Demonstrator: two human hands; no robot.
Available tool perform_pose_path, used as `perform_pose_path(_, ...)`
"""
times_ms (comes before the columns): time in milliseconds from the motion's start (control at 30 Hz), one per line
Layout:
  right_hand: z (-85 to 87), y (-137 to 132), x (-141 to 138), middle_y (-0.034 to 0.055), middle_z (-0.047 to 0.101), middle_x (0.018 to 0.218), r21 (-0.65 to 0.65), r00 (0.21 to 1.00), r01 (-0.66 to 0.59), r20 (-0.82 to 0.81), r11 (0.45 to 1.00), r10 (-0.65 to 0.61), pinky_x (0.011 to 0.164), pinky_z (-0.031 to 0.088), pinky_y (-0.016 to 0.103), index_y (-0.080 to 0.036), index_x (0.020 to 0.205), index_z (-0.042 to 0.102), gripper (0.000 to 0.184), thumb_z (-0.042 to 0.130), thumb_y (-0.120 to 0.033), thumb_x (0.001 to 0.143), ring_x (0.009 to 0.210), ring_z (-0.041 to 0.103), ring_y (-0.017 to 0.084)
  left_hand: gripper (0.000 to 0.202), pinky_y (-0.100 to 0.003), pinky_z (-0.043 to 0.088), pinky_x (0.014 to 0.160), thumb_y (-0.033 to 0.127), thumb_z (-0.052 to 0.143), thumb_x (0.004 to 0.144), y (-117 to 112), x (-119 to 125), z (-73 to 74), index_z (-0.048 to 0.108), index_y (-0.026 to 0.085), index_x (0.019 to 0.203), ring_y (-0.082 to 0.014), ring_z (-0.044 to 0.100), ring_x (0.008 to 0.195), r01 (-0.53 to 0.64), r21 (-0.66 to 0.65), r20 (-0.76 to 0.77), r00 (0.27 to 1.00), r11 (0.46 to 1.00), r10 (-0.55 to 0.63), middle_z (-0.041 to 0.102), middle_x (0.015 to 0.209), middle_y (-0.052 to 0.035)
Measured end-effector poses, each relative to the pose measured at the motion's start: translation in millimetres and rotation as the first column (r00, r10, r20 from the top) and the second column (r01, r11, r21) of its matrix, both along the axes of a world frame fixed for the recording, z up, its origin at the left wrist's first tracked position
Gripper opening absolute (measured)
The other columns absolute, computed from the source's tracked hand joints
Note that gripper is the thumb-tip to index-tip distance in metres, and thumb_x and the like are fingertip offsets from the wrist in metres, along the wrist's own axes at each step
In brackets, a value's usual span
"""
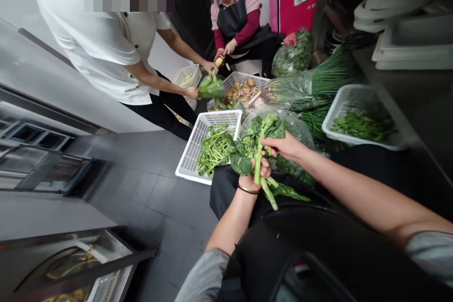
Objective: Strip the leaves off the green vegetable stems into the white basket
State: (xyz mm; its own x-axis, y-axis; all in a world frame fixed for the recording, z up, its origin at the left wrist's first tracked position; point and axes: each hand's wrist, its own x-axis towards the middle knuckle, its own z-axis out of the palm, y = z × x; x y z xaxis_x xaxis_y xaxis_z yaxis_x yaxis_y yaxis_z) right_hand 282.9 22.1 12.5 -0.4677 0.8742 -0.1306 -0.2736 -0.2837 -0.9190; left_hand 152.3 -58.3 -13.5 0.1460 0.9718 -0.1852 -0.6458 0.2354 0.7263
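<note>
Over my lap, my left hand (256,174) is closed around thick green stalks of a leafy vegetable (259,158), whose cut ends point down toward me. Fingers of my right hand (281,145) pinch the same bunch higher up, near its leaves. More leaves (244,163) hang to the left of my left hand. Just beyond my hands stands a white perforated basket (184,160) with cut green stems (214,148) in it. A clear plastic bag (297,125) with more greens lies behind my right hand and is partly hidden.
One co-worker in a white shirt (102,56) holds greens (211,87); another, seated in a dark apron (231,16), peels a vegetable over a basket of peelings (244,89). Bundled long green stalks (318,80) and a white tub of greens (331,113) stand right, beside a metal shelf (406,99).
</note>
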Motion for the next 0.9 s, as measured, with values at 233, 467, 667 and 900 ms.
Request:
perform_pose_path(233,-10.5,-31.5,9.7,0.0041,0.061,0.056,0.672,0.861,0.002,0.375,0.74,-0.343,0.057,0.047,0.028,-0.02,0.062,0.058,0.026,0.061,-0.044,0.071,0.058,0.058,0.016,0.027,-0.023,0.037,0.046,0.033,0.073,0.063,11.0,3.7,7.9,0.057,0.011,0.059,-0.0079,0.046,0.043,-0.326,-0.068,-0.152,0.937,0.943,0.313,0.054,0.051,-0.0018)
perform_pose_path(467,-69.8,-34.8,88.4,0.0077,0.065,0.063,0.394,0.509,-0.461,0.851,0.795,-0.127,0.057,0.047,0.031,-0.021,0.062,0.061,0.02,0.064,-0.039,0.069,0.061,0.062,0.022,0.014,-0.023,0.029,0.045,0.029,0.06,0.07,8.0,-16.1,19.8,0.058,0.015,0.072,-0.0054,0.034,0.04,-0.245,-0.041,-0.016,0.97,0.969,0.245,0.054,0.056,-0.0004)
perform_pose_path(667,-21.3,7.1,67.1,0.0062,0.067,0.077,0.452,0.711,-0.371,0.7,0.811,-0.065,0.057,0.046,0.029,-0.02,0.088,0.063,0.037,0.057,-0.053,0.074,0.06,0.061,0.018,0.016,-0.024,0.026,0.044,0.029,0.056,0.071,0.0,-3.8,15.1,0.059,0.014,0.077,-0.0056,0.029,0.038,-0.084,-0.076,-0.021,0.996,0.994,0.083,0.05,0.053,0.0004)
perform_pose_path(900,17.7,-19.1,24.7,0.008,0.063,0.072,0.805,0.648,-0.208,0.539,0.556,-0.538,0.055,0.034,0.025,-0.017,0.068,0.057,0.034,0.04,-0.038,0.089,0.061,0.055,0.015,0.024,-0.022,0.028,0.039,0.033,0.071,0.06,-8.2,5.8,14.9,0.059,0.015,0.071,-0.006,0.037,0.036,-0.134,0.007,-0.086,0.987,0.991,0.134,0.05,0.048,0.002)
